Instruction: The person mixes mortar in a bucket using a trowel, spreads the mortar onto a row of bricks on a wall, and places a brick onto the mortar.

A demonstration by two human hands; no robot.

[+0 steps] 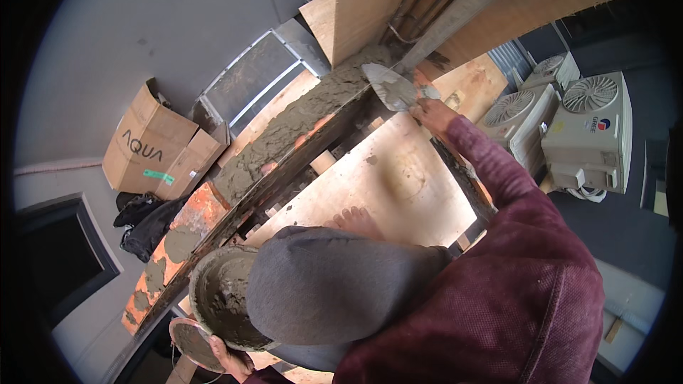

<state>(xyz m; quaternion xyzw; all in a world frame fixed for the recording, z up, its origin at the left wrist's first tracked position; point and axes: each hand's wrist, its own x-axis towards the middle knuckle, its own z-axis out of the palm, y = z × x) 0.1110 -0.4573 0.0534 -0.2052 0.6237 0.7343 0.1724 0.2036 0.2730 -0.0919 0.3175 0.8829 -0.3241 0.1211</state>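
My right hand (435,112) grips a trowel (388,87) whose mortar-smeared blade is at the far end of a long bed of wet grey mortar (263,148) on a ledge, beside a wooden board edge. At the bottom, my left hand (229,354) holds the rim of a round bucket (231,291) with grey mortar inside, partly hidden behind grey cloth (334,284) on my body. A smaller mortar-coated pail (192,343) sits just left of that bucket. A bare foot (352,222) rests on a pale plywood board (334,178) below the ledge.
Cardboard boxes (153,142), dark cloth (142,227) and orange mortar-spattered blocks (163,274) lie left. A framed panel (252,71) leans behind the ledge. Upright plywood (359,7) and a post (477,0) rise ahead. Several air-conditioner units (583,128) stand right.
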